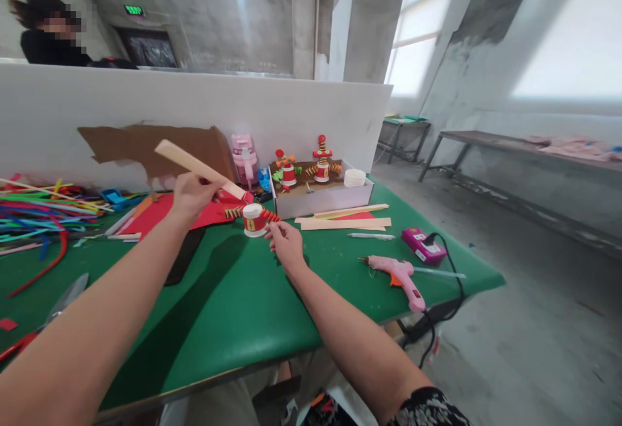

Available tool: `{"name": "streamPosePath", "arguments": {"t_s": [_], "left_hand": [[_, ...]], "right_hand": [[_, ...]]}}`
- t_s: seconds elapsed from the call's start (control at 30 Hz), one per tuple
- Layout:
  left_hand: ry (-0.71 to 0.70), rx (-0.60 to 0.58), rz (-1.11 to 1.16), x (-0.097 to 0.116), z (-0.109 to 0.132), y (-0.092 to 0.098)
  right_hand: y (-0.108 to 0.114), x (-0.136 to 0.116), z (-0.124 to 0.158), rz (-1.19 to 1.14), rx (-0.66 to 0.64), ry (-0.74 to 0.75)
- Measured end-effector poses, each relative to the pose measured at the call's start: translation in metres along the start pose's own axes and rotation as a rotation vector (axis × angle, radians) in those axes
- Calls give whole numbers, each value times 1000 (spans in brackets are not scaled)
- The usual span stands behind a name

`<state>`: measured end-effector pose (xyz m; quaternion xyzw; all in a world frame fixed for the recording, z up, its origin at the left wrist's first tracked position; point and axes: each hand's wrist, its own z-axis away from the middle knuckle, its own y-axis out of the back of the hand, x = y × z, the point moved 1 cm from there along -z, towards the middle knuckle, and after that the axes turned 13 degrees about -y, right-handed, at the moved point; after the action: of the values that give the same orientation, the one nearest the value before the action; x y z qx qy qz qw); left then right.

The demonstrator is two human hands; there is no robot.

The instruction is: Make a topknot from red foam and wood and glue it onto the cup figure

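Note:
My left hand (192, 194) is closed round a long cream strip (201, 168), held slanting above the table; whether it is paper or thin wood, I cannot tell. Below the strip's lower end stands a small paper cup figure (253, 221), red and white with a yellow label. Folded zigzag arms stick out from both its sides, yellowish on the left and an orange arm (271, 215) on the right. The fingers of my right hand (286, 243) are pinched at the cup's right side, just under the orange arm. Their exact contact is partly hidden.
Two finished-looking cup figures (321, 166) stand in a shallow box (323, 204) with white lids (354, 177). A pink glue gun (396, 273), purple power block (424, 246) and pen (371, 236) lie right. Scissors (68, 298) and coloured pipe cleaners (43, 209) lie left. A person stands behind the partition.

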<state>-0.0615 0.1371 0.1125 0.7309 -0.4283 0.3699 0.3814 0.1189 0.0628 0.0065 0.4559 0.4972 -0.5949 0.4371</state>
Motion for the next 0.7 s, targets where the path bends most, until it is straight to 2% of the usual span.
{"name": "streamPosePath", "arguments": {"t_s": [0.1, 0.17, 0.33, 0.43, 0.7], "left_hand": [[-181, -174, -362, 6, -8, 0], [-308, -225, -522, 9, -10, -7], [-534, -268, -619, 9, -12, -29], [-576, -272, -634, 7, -10, -37], [-566, -302, -675, 9, -6, -44]], "right_hand": [[0, -1, 0, -34, 5, -22], [0, -2, 0, -41, 11, -33], [1, -3, -1, -53, 15, -62], [1, -3, -1, -71, 7, -73], [0, -5, 0, -91, 3, -90]]}}
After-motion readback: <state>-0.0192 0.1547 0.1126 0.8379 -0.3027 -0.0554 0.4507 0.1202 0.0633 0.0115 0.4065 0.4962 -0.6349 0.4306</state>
